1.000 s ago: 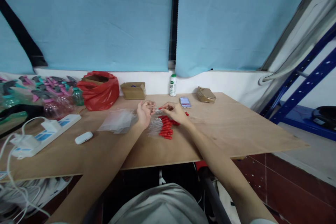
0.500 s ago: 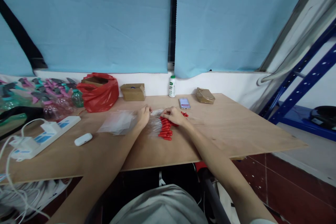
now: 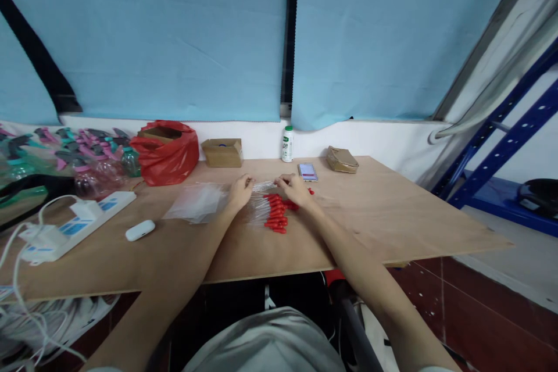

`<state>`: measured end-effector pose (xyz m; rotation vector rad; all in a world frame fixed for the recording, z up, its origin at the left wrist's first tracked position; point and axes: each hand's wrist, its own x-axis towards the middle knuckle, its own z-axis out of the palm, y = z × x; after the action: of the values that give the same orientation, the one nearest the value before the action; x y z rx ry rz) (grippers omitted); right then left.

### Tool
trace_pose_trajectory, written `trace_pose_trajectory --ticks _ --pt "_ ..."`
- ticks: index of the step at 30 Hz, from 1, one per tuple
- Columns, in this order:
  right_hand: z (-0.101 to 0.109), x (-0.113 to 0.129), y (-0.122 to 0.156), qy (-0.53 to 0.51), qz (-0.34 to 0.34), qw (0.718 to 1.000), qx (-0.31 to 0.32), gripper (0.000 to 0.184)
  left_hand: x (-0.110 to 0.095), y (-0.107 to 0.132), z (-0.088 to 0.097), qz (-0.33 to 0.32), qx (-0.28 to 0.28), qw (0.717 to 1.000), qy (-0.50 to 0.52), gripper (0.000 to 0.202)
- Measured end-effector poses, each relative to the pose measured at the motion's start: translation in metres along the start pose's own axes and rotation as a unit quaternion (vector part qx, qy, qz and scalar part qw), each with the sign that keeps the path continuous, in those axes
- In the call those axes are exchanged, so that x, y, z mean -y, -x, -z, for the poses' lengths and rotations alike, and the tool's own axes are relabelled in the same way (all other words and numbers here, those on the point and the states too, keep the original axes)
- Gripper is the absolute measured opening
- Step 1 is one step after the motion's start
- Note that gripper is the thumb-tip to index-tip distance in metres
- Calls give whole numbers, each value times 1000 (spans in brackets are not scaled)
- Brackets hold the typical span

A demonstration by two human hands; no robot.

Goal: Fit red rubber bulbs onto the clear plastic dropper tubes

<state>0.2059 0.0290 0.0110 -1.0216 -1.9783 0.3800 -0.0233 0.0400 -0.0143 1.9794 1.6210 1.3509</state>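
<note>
My left hand (image 3: 240, 192) is closed in a pinch at the left end of a few thin silver rods (image 3: 264, 186). At their right end, the fingers of my right hand (image 3: 293, 188) are pinched on them too. Just below lies a row of thin tools with red handles (image 3: 275, 214), their pale shafts pointing left, partly over clear plastic. More red handles show beside and behind my right hand, partly hidden by it. A stack of clear plastic bags (image 3: 196, 202) rests left of my left wrist.
Along the back of the wooden table (image 3: 414, 221) stand a red plastic bag (image 3: 174, 157), an open cardboard box (image 3: 222, 154), a white bottle (image 3: 288, 145), a phone (image 3: 308, 172) and a brown package (image 3: 342, 159). Spray bottles (image 3: 100, 168), a power strip (image 3: 93, 218) and a white case (image 3: 140, 231) are at left.
My right hand has shifted slightly right and up, away from the row of red handles, exposing more of the silver rods. My left hand stays almost in place.
</note>
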Motion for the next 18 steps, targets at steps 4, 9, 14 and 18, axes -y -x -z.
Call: trace_pose_trajectory --ticks 4,9,14,18 --pt "7 -8 -3 48 -43 995 -76 34 9 -2 -7 -74 67 991 -92 25" --pt "16 -23 -5 99 -110 984 -103 31 8 0 -14 -150 132 967 -155 28" --pt "20 -27 -6 105 -143 979 -103 34 3 3 -15 -173 137 958 -184 33" --pt "22 -26 -6 114 -150 978 -95 35 6 1 -16 -175 142 958 -180 31"
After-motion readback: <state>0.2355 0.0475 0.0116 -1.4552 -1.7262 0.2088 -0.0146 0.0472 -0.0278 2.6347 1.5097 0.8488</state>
